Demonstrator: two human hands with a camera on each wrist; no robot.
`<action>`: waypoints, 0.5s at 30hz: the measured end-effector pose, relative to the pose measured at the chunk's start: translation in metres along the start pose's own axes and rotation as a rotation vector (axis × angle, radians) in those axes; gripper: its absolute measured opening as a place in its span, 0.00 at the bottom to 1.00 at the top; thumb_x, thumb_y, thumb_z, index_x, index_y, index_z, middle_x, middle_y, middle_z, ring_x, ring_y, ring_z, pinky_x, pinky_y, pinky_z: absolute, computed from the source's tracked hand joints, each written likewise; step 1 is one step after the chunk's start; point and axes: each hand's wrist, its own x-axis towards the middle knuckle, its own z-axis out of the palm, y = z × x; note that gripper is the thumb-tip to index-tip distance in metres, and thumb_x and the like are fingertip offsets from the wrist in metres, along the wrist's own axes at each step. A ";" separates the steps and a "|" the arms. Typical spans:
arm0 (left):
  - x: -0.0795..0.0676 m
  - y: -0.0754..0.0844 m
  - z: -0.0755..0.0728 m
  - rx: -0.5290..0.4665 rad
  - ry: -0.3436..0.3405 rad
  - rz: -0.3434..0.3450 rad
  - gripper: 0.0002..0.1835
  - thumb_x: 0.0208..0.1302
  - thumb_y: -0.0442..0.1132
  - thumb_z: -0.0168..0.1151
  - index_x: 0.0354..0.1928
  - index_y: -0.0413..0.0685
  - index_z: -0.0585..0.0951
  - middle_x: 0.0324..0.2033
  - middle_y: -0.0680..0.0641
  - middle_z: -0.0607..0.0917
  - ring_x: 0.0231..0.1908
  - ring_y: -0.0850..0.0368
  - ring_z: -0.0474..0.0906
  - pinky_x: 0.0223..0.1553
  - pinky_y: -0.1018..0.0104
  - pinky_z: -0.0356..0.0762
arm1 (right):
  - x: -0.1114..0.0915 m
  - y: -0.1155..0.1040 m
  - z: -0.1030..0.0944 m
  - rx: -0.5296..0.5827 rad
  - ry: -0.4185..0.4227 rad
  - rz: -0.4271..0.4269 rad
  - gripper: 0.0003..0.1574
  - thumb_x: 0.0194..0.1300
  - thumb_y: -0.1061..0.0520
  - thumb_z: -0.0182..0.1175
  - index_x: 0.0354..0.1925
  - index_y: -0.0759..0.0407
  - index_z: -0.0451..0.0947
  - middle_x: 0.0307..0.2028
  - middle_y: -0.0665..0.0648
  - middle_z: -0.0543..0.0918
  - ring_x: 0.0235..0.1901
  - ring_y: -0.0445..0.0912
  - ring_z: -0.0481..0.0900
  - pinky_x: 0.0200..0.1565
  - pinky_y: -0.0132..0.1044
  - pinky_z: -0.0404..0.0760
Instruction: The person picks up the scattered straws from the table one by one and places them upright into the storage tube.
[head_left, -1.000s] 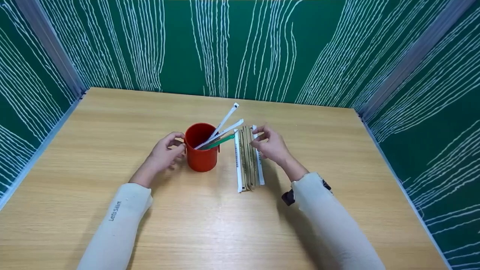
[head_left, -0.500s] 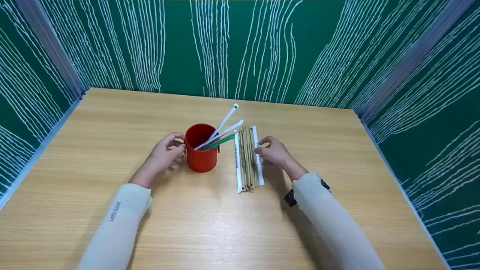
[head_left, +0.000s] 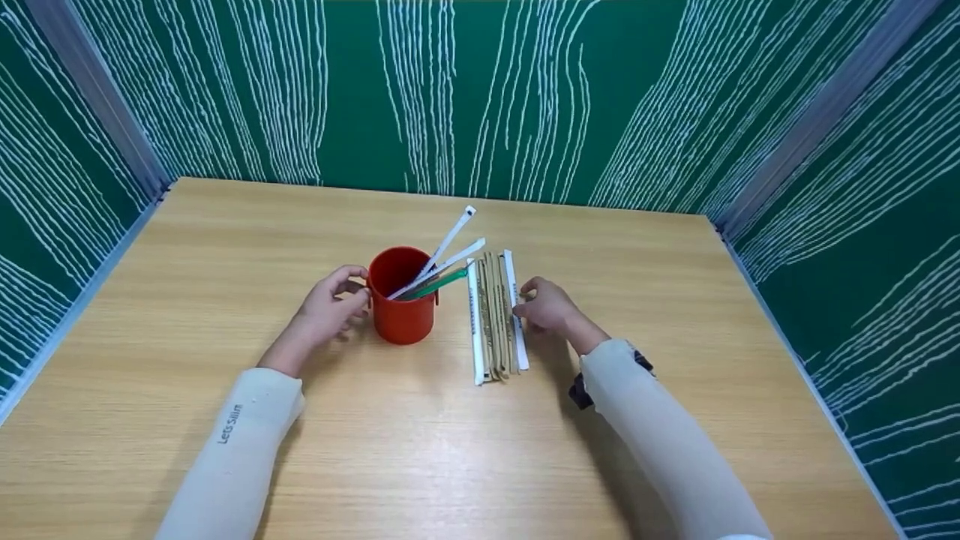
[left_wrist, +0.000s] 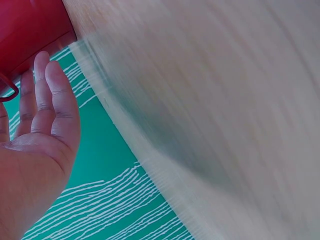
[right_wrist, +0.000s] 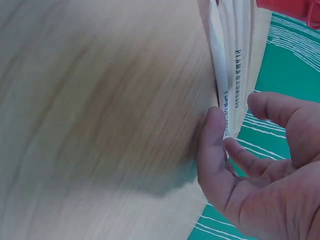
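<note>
A red plastic cup point(head_left: 403, 322) with a small loop at its side stands upright on the table. My left hand point(head_left: 326, 307) rests against its left side with relaxed fingers; the left wrist view shows the fingers point(left_wrist: 62, 100) nearly straight beside the cup wall. Two slim white paper-wrapped sticks point(head_left: 452, 232) and a green stick point(head_left: 446, 282) lean out of the cup to the right. Beside it lies a row of slim sticks in brown wrappers point(head_left: 495, 322), with white-wrapped ones at both sides. My right hand point(head_left: 551, 307) touches the right-hand white stick point(head_left: 517, 330), thumb and fingers apart.
The light wooden table point(head_left: 405, 465) carries all of this. Green panels point(head_left: 360, 90) with white wavy lines rise behind it and along both sides, joined by grey corner posts point(head_left: 832, 112).
My right hand has drawn back from above the brown-wrapped sticks to the right edge of the row, slightly nearer me. The left hand and the cup have stayed in place.
</note>
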 end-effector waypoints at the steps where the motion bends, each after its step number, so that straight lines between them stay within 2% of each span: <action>1: 0.000 0.000 0.000 -0.001 0.002 0.002 0.15 0.70 0.44 0.53 0.57 0.58 0.70 0.50 0.43 0.79 0.41 0.42 0.81 0.25 0.58 0.79 | 0.001 0.000 0.000 -0.006 -0.002 0.000 0.28 0.66 0.55 0.58 0.60 0.60 0.62 0.23 0.52 0.69 0.17 0.40 0.66 0.22 0.33 0.69; 4: 0.001 -0.002 0.001 -0.003 0.006 0.019 0.15 0.70 0.43 0.53 0.57 0.55 0.70 0.49 0.42 0.79 0.40 0.42 0.81 0.26 0.61 0.78 | 0.002 0.002 0.001 -0.040 0.013 -0.022 0.30 0.65 0.56 0.60 0.61 0.62 0.63 0.38 0.58 0.76 0.18 0.41 0.68 0.21 0.33 0.69; 6: 0.001 -0.002 0.001 -0.004 0.007 0.029 0.16 0.70 0.43 0.53 0.57 0.54 0.70 0.48 0.42 0.79 0.40 0.43 0.81 0.26 0.62 0.78 | 0.003 0.002 0.002 -0.068 0.028 -0.040 0.31 0.64 0.56 0.61 0.61 0.63 0.63 0.49 0.63 0.75 0.19 0.41 0.71 0.21 0.32 0.69; 8: 0.002 -0.003 0.000 -0.005 0.007 0.032 0.16 0.70 0.43 0.54 0.58 0.52 0.70 0.48 0.41 0.79 0.39 0.44 0.82 0.26 0.62 0.78 | 0.003 0.003 0.002 -0.090 0.042 -0.060 0.33 0.62 0.57 0.62 0.61 0.65 0.64 0.55 0.65 0.73 0.21 0.42 0.73 0.21 0.32 0.70; 15: 0.002 -0.003 0.000 -0.025 -0.002 0.009 0.17 0.70 0.44 0.54 0.59 0.54 0.70 0.50 0.42 0.79 0.37 0.48 0.81 0.26 0.58 0.78 | 0.003 0.005 0.004 -0.125 0.078 -0.094 0.35 0.55 0.64 0.63 0.61 0.65 0.66 0.51 0.68 0.75 0.28 0.46 0.75 0.23 0.32 0.72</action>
